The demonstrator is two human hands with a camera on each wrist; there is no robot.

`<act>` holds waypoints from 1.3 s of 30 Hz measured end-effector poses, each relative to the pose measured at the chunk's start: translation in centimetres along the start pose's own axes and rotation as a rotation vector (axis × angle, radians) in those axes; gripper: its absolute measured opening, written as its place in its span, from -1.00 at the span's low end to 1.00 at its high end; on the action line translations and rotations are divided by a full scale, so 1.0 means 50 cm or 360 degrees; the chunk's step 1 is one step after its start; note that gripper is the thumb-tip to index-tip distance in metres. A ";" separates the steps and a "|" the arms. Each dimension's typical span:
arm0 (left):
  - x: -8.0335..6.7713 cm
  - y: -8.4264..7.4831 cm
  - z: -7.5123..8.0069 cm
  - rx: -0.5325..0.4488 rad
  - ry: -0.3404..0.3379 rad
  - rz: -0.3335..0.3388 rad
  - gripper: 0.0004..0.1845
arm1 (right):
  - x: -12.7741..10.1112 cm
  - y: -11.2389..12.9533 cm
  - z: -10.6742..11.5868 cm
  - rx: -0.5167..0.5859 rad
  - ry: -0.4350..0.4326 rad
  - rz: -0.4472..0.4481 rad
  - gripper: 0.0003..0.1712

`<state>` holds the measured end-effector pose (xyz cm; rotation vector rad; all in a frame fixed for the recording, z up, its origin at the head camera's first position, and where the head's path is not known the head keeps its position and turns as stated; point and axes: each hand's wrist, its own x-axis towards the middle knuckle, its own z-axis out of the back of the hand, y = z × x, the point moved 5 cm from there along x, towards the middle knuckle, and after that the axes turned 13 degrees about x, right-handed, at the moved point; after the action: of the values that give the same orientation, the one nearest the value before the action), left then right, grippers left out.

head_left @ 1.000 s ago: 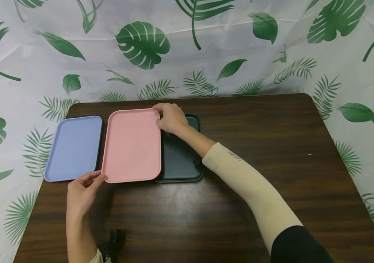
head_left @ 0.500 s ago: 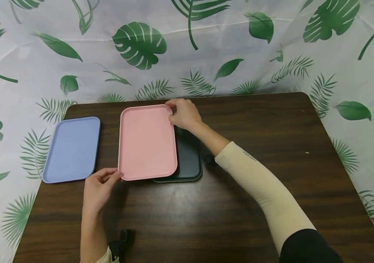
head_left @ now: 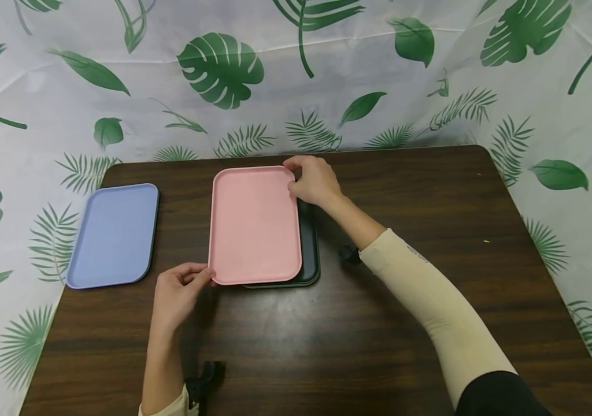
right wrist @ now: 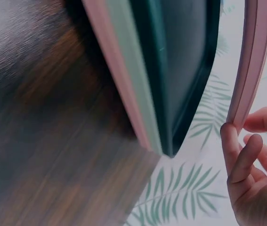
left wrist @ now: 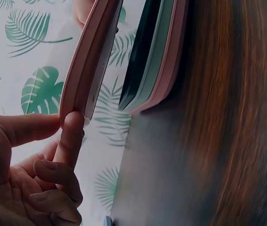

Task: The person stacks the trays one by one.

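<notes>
Leaf-print cloth [head_left: 348, 52] backs a dark wood table [head_left: 431, 231] with streaky grain. Above the table's far half, the pink tray [head_left: 255, 225] is held up in two hands. The left hand [head_left: 176, 294] pinches its 7 o'clock corner, thumb and fingertips closed narrowly on the rim; the right hand [head_left: 313, 180] pinches the 1 o'clock corner likewise. Beneath, apart from it, a stack [head_left: 310, 254] shows towards 4 o'clock: dark tray [left wrist: 139, 52], pale green tray [left wrist: 157, 56], lower pink tray [left wrist: 171, 56]. At 9 o'clock, well apart, lies the blue tray [head_left: 114, 237].
</notes>
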<state>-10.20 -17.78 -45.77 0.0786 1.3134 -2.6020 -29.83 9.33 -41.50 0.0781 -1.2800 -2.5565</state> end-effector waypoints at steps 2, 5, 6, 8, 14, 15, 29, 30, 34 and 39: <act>0.001 -0.004 -0.008 0.0009 0.0016 0.0007 -0.82 | -0.005 -0.009 0.007 0.0000 -0.0001 -0.0010 -0.51; 0.003 -0.010 -0.022 0.0018 0.0044 0.0008 -0.84 | -0.009 -0.022 0.016 -0.0002 -0.0010 -0.0040 -0.52; 0.004 -0.011 -0.026 0.0021 0.0049 0.0001 -0.84 | -0.010 -0.026 0.019 -0.0002 -0.0014 -0.0051 -0.52; 0.006 -0.014 -0.033 0.0029 0.0055 -0.0011 -0.86 | -0.011 -0.033 0.024 -0.0004 -0.0022 -0.0070 -0.53; 0.008 -0.018 -0.051 0.0068 0.0072 -0.0028 -0.88 | -0.010 -0.051 0.028 -0.0033 -0.0025 -0.0102 -0.54; 0.009 -0.017 -0.053 0.0069 0.0074 -0.0026 -0.88 | -0.010 -0.053 0.028 -0.0038 -0.0025 -0.0107 -0.53; 0.013 -0.012 -0.068 0.0133 0.0056 0.0001 -0.87 | -0.015 -0.071 0.029 -0.0053 -0.0036 -0.0116 -0.57; 0.013 -0.011 -0.069 0.0144 0.0051 0.0001 -0.87 | -0.015 -0.071 0.029 -0.0055 -0.0031 -0.0118 -0.57; 0.013 -0.012 -0.071 0.0205 0.0017 -0.0023 -0.87 | -0.017 -0.073 0.028 -0.0067 -0.0021 -0.0122 -0.57; 0.014 -0.010 -0.073 0.0278 -0.0030 -0.0043 -0.88 | -0.016 -0.075 0.027 -0.0098 -0.0024 -0.0133 -0.57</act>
<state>-11.17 -14.68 -47.66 0.0652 1.0857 -2.7283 -30.12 12.75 -43.70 0.1018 -1.2266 -2.6703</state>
